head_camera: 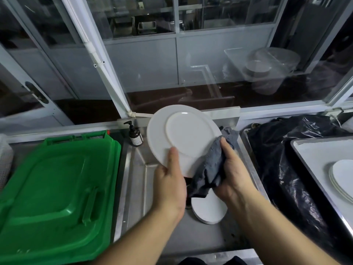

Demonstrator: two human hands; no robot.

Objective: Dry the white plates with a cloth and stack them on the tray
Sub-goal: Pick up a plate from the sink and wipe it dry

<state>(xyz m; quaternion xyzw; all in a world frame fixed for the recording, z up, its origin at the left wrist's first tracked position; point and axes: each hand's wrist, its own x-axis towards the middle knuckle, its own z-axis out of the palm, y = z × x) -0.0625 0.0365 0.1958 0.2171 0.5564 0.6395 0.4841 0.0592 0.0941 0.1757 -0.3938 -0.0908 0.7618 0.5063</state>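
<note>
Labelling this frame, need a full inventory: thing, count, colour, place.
held plate: 1, white, underside up, over the sink
cloth: 1, grey, at the plate's right edge
sink plates: small stack, white, in the steel sink
tray: 1, steel, right
tray plates: stack, white, on tray
bin lid: 1, green, left
pump bottle: 1, dark, behind sink
bag: 1, black, right
left hand: grip on plate
right hand: grip on cloth

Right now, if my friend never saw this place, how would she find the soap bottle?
Start at the big green lid on the left, then go to its far right corner by the steel sink. The soap bottle stands there against the back wall, just left of the raised white plate. It is the only small, dark brown thing with a black pump.
</note>
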